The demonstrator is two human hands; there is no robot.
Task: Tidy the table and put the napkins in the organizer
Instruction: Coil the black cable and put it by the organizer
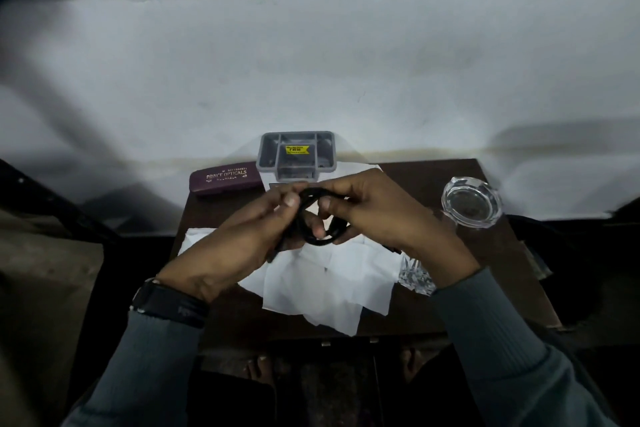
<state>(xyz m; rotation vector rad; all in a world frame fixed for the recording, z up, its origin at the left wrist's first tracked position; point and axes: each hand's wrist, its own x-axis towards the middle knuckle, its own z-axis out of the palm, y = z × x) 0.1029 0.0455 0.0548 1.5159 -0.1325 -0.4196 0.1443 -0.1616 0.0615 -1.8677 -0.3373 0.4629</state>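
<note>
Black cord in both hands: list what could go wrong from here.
The black cord, coiled between left hand and right hand, may spring loose and sweep the napkins.
The right sleeve passes close over a cut-glass piece and could knock it.
The glass ashtray sits at the edge of the table; a bump may topple it.

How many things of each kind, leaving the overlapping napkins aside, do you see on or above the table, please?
Grey organizer: 1
Maroon spectacle case: 1
Glassware: 2, the ashtray and a cut-glass piece
Black cable: 1
Total: 5
</note>
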